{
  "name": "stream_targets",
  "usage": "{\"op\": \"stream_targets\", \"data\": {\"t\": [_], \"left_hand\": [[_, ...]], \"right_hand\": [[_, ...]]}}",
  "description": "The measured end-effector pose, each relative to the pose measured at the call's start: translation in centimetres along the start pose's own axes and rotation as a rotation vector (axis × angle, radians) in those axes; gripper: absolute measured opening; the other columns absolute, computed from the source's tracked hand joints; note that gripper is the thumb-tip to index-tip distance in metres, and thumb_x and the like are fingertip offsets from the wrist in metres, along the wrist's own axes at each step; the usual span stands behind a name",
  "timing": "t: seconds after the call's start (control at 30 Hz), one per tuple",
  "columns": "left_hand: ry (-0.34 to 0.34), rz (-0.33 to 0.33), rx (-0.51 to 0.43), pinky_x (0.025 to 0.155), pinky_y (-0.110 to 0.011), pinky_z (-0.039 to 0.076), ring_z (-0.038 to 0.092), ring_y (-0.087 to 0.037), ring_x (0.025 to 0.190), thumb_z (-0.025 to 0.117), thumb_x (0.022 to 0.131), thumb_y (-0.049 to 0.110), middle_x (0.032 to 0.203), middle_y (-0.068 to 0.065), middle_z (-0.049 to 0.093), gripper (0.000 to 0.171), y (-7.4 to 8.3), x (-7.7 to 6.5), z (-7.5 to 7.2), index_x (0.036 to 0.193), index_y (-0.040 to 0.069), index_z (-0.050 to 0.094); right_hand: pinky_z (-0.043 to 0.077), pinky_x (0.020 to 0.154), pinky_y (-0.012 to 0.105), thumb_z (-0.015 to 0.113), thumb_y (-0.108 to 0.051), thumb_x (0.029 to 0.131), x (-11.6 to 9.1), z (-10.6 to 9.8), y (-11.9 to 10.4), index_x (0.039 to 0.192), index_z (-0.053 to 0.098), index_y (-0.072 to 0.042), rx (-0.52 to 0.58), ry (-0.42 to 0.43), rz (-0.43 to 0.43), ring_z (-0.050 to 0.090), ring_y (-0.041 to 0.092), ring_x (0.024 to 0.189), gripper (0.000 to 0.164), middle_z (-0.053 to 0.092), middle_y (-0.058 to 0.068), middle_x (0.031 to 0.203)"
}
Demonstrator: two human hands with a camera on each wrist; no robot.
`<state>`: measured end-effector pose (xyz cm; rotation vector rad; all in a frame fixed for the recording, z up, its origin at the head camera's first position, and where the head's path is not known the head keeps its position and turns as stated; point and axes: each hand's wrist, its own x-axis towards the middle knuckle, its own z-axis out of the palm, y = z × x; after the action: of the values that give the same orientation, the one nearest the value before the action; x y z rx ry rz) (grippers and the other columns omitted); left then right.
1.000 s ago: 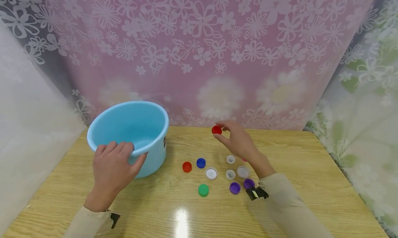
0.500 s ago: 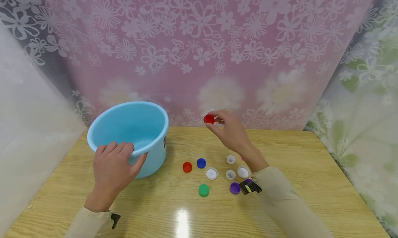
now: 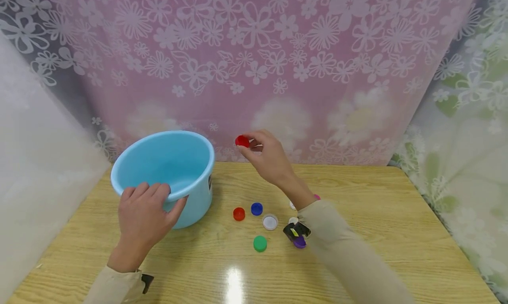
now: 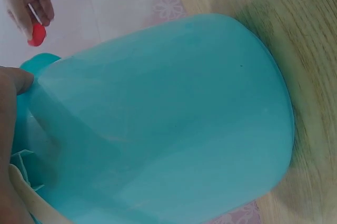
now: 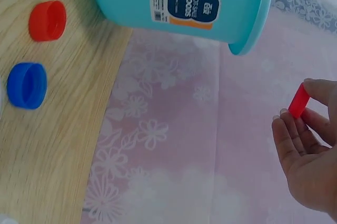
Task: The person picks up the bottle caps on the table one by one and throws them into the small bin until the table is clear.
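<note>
A light blue plastic tub (image 3: 194, 207) stands at the left of the table, its inside bare where it shows. My left hand (image 3: 148, 215) grips its near rim, fingers over the edge and thumb along the outer wall. To the right of the tub and above the table, my right hand (image 3: 267, 158) pinches a red bottle cap (image 3: 242, 141) between thumb and fingertips. The right wrist view shows this red cap (image 5: 299, 101) edge-on, apart from the tub's rim.
On the wooden table (image 3: 377, 233) lie another red cap (image 3: 239, 214), a blue cap (image 3: 256, 208), a white cap (image 3: 270, 222), a green cap (image 3: 259, 243) and a purple cap (image 3: 299, 242). My right forearm partly covers other caps. A pink flowered curtain (image 3: 238, 65) hangs behind.
My right hand has moved left and up with the red cap, closer to the tub. The left hand and the tub have stayed in place.
</note>
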<state>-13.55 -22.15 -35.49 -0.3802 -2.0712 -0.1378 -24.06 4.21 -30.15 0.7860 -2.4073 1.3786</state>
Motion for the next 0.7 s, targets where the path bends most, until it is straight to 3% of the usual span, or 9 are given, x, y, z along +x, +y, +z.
{"op": "stream_targets", "data": {"t": [0.5, 0.7], "left_hand": [[0.015, 0.003, 0.006, 0.052, -0.041, 0.026, 0.030, -0.023, 0.048, 0.047, 0.088, 0.045, 0.051, 0.000, 0.034, 0.044, -0.2, -0.1, 0.1, 0.062, 0.011, 0.039], [0.050, 0.021, 0.002, 0.050, -0.037, 0.023, 0.027, -0.021, 0.047, 0.048, 0.088, 0.042, 0.052, 0.002, 0.029, 0.042, 0.0, 0.2, 0.1, 0.061, 0.011, 0.037]], "right_hand": [[0.050, 0.083, 0.026, 0.067, -0.017, 0.090, 1.5, 4.6, -3.4, 0.122, 0.061, -0.002, 0.159, -0.015, -0.157, 0.057, 0.013, 0.093, 0.036, 0.056, 0.006, 0.114], [0.047, 0.083, 0.019, 0.068, -0.017, 0.089, 2.6, 6.2, -4.1, 0.123, 0.060, -0.002, 0.165, -0.042, -0.196, 0.058, 0.018, 0.094, 0.037, 0.057, 0.005, 0.112]]}}
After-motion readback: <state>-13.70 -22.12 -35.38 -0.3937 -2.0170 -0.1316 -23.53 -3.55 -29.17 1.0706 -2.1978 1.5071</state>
